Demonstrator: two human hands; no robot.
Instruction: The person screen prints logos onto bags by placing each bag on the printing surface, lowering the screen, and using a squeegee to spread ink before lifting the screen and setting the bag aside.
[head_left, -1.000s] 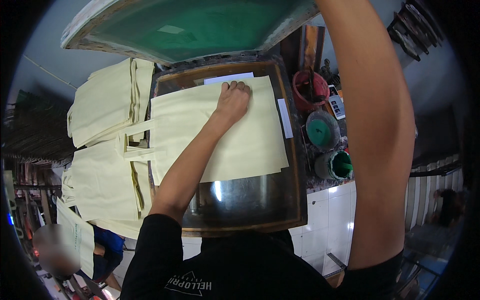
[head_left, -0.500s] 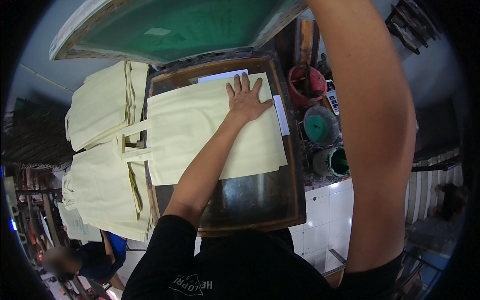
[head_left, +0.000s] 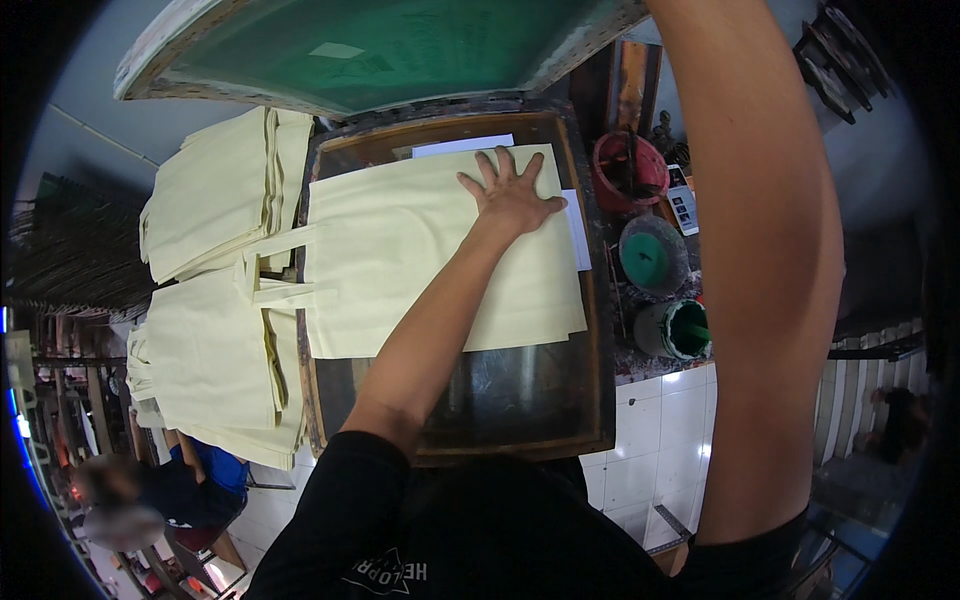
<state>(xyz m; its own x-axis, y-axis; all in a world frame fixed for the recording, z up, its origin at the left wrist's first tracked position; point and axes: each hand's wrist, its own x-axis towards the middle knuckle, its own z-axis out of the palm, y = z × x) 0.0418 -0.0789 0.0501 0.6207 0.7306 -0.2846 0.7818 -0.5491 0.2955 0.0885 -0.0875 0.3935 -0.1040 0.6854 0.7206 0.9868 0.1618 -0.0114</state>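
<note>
My left hand (head_left: 510, 202) lies flat with fingers spread on a cream fabric tote bag (head_left: 390, 250), close to its far right corner. The bag rests on a dark, wood-edged board (head_left: 500, 400), its handles (head_left: 285, 295) reaching left past the board's edge. White strips (head_left: 577, 230) show beside the bag's right and far edges. Above the far side a green printing screen (head_left: 390, 60) is tilted up. My right arm (head_left: 765, 250) stretches up past the screen's right end; its hand is outside the picture.
Stacked cream tote bags (head_left: 205, 350) lie left of the board. To the right stand a red bucket (head_left: 605, 165), a bowl of green paint (head_left: 650, 255), a tub (head_left: 660, 330) with green paint, and a phone (head_left: 682, 205). A person (head_left: 190, 490) is at lower left.
The view has shifted slightly, so the board and bags appear a little farther right. My left hand keeps its place on the bag. The screen stays raised.
</note>
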